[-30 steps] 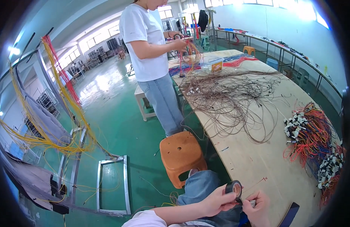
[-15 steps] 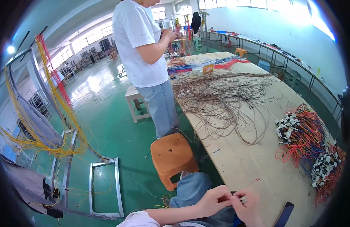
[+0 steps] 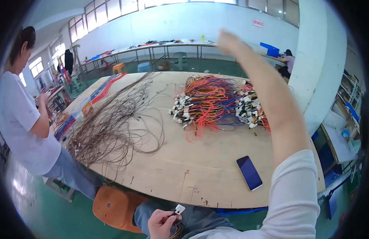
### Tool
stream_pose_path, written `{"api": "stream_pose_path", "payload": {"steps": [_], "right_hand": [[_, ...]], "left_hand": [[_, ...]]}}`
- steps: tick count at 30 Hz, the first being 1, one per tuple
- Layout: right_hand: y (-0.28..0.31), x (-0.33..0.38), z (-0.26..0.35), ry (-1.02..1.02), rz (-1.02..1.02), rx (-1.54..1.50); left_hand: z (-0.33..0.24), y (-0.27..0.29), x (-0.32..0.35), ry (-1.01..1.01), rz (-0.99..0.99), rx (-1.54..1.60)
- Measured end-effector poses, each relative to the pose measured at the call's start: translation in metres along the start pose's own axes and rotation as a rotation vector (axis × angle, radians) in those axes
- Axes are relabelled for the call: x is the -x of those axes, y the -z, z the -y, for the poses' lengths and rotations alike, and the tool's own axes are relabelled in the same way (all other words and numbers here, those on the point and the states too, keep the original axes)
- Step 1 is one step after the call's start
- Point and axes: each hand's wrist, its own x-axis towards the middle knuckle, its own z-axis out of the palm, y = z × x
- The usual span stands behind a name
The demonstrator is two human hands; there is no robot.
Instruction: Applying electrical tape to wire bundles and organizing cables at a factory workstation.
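Low over my lap, near the table's front edge, my left hand point(image 3: 161, 224) pinches a small white connector point(image 3: 179, 209) with thin wires trailing below it. My right arm is stretched far out and up over the table's right half. At its end my right hand point(image 3: 229, 42) is smeared by motion, so its fingers do not show clearly. Beneath that arm, bundles of red, orange and blue wires point(image 3: 216, 101) with white connectors lie on the table. A second wire bundle point(image 3: 250, 107) is partly hidden behind my forearm.
Brown wires point(image 3: 112, 127) sprawl over the left of the wooden table point(image 3: 208, 159). A phone point(image 3: 249, 173) lies near its front edge. An orange stool point(image 3: 114, 208) stands by my legs. A person in a white shirt point(image 3: 21, 119) stands at left. A white pillar point(image 3: 322, 67) rises at right.
My view has swung right toward the table. My right hand has left the left one and risen out over the table. My left hand stays low, with the white connector showing.
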Motion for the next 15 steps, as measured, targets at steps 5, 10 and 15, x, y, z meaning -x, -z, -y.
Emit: {"api": "stream_pose_path", "payload": {"steps": [5,10,15], "right_hand": [[0.03,-0.015,-0.067,-0.48,0.114,-0.226],[-0.007,-0.021,-0.12,-0.301,-0.131,-0.718],[-0.018,-0.051,-0.086,0.049,0.029,-0.294]], "left_hand": [[0.005,0.007,0.003,0.176,-0.117,0.271],[0.008,0.025,0.02,-0.05,-0.119,0.019],[0.012,0.012,0.005,0.06,-0.056,0.348]]}}
